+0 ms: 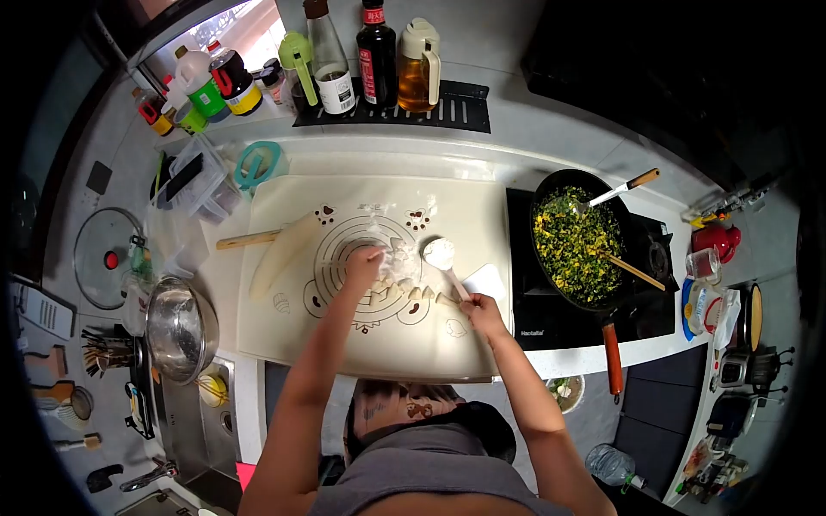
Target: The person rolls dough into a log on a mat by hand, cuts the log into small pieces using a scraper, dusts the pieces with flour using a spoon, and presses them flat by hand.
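My right hand (483, 316) is closed around the handle of a white scoop (439, 253) heaped with white powder that looks like flour. Over the middle of the pale, printed kneading mat (477, 202), my left hand (365, 265) has its fingers drawn together; what is between them, if anything, is hidden. Loose white powder (397, 256) lies scattered just right of those fingers. Several small dough pieces (415, 293) sit in a row below the powder, between my hands. A long pale strip like dough (284, 254) lies on the left, beside a wooden stick (248, 240).
To the right, a black pan (576, 301) of chopped greens and yellow bits stands on the stove (542, 331), its handle jutting toward me. A white square item (486, 282) lies beside my right hand. Bottles (379, 60) line the back; a metal bowl (181, 331) stands left, by the sink.
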